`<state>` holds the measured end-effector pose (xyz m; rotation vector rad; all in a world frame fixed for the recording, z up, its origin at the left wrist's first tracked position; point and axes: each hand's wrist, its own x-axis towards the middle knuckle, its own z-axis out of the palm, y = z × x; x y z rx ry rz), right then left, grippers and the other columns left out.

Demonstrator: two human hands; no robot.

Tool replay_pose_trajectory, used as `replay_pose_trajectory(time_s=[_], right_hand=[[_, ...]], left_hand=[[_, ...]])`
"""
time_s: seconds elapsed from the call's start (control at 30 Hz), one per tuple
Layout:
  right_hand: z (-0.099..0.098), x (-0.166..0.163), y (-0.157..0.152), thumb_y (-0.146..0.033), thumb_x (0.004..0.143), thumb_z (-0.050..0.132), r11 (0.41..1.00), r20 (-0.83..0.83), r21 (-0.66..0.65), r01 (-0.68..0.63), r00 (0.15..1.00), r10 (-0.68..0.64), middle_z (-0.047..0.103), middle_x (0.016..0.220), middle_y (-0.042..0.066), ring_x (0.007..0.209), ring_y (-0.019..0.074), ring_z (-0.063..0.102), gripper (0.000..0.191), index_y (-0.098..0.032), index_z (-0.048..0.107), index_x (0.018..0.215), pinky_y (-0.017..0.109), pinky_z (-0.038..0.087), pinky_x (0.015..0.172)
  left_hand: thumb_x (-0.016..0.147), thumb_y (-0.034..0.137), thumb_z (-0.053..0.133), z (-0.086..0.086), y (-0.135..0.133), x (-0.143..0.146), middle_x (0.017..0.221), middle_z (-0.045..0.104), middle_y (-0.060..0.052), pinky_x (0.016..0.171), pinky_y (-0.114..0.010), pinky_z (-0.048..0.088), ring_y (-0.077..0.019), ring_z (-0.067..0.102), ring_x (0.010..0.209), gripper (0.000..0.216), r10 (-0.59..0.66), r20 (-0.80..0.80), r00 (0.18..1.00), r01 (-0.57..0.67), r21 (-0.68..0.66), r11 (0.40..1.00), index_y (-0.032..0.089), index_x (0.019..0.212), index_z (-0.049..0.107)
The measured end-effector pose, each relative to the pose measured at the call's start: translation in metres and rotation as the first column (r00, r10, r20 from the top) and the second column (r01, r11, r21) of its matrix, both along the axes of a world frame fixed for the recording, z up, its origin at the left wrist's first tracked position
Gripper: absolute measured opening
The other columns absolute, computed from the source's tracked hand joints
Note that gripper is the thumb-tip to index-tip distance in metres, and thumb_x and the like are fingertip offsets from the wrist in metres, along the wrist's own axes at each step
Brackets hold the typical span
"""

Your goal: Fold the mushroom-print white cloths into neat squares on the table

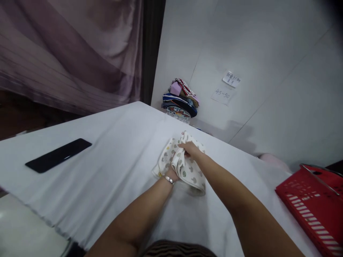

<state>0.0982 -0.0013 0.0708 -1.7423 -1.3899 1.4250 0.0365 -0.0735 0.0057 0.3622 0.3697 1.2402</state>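
near the tabletop's (112, 157) middle, both hands are gripping a soft, light printed cloth (187, 171): the right hand (190, 149) pinching its top fold, the left hand (174, 173) half-buried beneath; it is likely handling limply, best taken by edges.

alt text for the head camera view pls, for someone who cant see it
A person's two bare hands, left hand and right hand, grip a small white patterned cloth on a white-covered table. A flat black rectangular device lies to the left, a red plastic basket sits at the right edge, and a stack of folded colourful fabrics stands by the wall.
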Motion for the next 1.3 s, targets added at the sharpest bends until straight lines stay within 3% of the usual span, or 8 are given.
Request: replay_pose_trajectory(time_s=[0.2, 0.4, 0.57, 0.8, 0.97, 1.07, 1.17, 1.3], right_hand=[[-0.025, -0.025, 0.007, -0.027, 0.074, 0.065, 0.998, 0.038, -0.06, 0.025, 0.999, -0.022, 0.049, 0.042, -0.004, 0.038, 0.01, 0.046, 0.016, -0.017, 0.053, 0.07, 0.021, 0.044, 0.038], [-0.034, -0.036, 0.004, -0.034, 0.075, 0.065, 0.995, 0.045, -0.094, -0.015, 0.999, 0.019, 0.05, 0.043, -0.002, 0.039, 0.0119, 0.049, 0.02, -0.018, 0.053, 0.073, 0.023, 0.045, 0.038], [-0.033, -0.032, -0.005, -0.045, 0.077, 0.061, 0.982, -0.042, -0.092, -0.163, 0.986, 0.16, 0.06, 0.057, 0.002, 0.047, 0.0141, 0.058, 0.029, -0.018, 0.053, 0.079, 0.026, 0.051, 0.044], [-0.039, -0.008, -0.011, -0.025, 0.074, 0.057, 0.959, -0.017, 0.213, -0.188, 0.98, 0.196, 0.06, 0.07, -0.002, 0.062, 0.0107, 0.057, 0.007, -0.019, 0.056, 0.077, 0.022, 0.048, 0.059], [-0.042, 0.012, 0.008, -0.026, 0.077, 0.047, 0.792, 0.385, 0.532, -0.3, 0.919, 0.089, 0.063, 0.102, 0.003, 0.087, 0.0175, 0.059, 0.026, -0.022, 0.061, 0.099, 0.031, 0.047, 0.08], [-0.042, 0.018, 0.028, -0.023, 0.08, 0.045, 0.722, 0.519, 0.553, -0.417, 0.85, 0.093, 0.057, 0.121, 0.005, 0.111, 0.0207, 0.052, 0.034, -0.023, 0.059, 0.111, 0.035, 0.038, 0.098], [-0.043, 0.014, 0.052, -0.017, 0.082, 0.043, 0.654, 0.604, 0.514, -0.555, 0.776, 0.183, 0.049, 0.133, 0.006, 0.126, 0.0208, 0.04, 0.041, -0.022, 0.055, 0.121, 0.036, 0.028, 0.108], [-0.047, 0.003, 0.08, -0.009, 0.078, 0.043, 0.634, 0.671, 0.4, -0.662, 0.683, 0.289, 0.039, 0.142, 0.008, 0.134, 0.0228, 0.03, 0.051, -0.021, 0.051, 0.128, 0.041, 0.023, 0.11]], left_hand=[[0.086, 0.063, 0.03, -0.008, -0.04, -0.033, 0.119, 0.062, -0.01, 0.099, -0.044, 0.04, -0.026, 0.056, 0.112, 0.065, 0.055, 0.137, 0.989, -0.03, -0.184, 0.983, 0.018, 0.13, 0.047], [0.083, 0.067, 0.033, 0.007, -0.065, -0.045, 0.12, 0.062, -0.01, 0.092, -0.041, 0.047, -0.0255, 0.057, 0.111, 0.068, 0.222, -0.133, 0.966, -0.239, -0.132, 0.962, 0.021, 0.131, 0.047], [0.075, 0.039, 0.066, 0.003, -0.069, -0.043, 0.115, 0.064, -0.008, 0.083, -0.034, 0.051, -0.0225, 0.062, 0.101, 0.056, 0.281, -0.337, 0.899, -0.335, -0.115, 0.935, 0.023, 0.127, 0.051], [0.077, 0.027, 0.062, -0.004, -0.062, -0.053, 0.105, 0.068, -0.011, 0.072, -0.031, 0.054, -0.0182, 0.066, 0.083, 0.038, 0.257, -0.342, 0.904, -0.358, -0.274, 0.893, 0.017, 0.113, 0.057], [0.078, 0.028, 0.059, 0.002, -0.069, -0.062, 0.099, 0.068, -0.012, 0.07, -0.031, 0.054, -0.0182, 0.066, 0.076, 0.035, 0.169, -0.423, 0.89, -0.3, -0.265, 0.916, 0.014, 0.11, 0.055], [0.076, 0.034, 0.062, 0.003, -0.073, -0.071, 0.09, 0.068, -0.01, 0.062, -0.03, 0.052, -0.0181, 0.065, 0.066, 0.041, 0.1, -0.663, 0.742, -0.302, -0.197, 0.933, 0.015, 0.111, 0.052], [0.073, 0.044, 0.062, 0.002, -0.075, -0.082, 0.083, 0.067, -0.006, 0.056, -0.028, 0.045, -0.0177, 0.061, 0.06, 0.049, 0.107, -0.921, 0.375, -0.331, -0.025, 0.943, 0.018, 0.113, 0.05], [0.076, 0.05, 0.056, 0.001, -0.076, -0.088, 0.098, 0.064, -0.005, 0.064, -0.028, 0.041, -0.0184, 0.06, 0.073, 0.048, 0.207, -0.976, -0.069, -0.267, 0.218, 0.939, 0.023, 0.115, 0.051]])
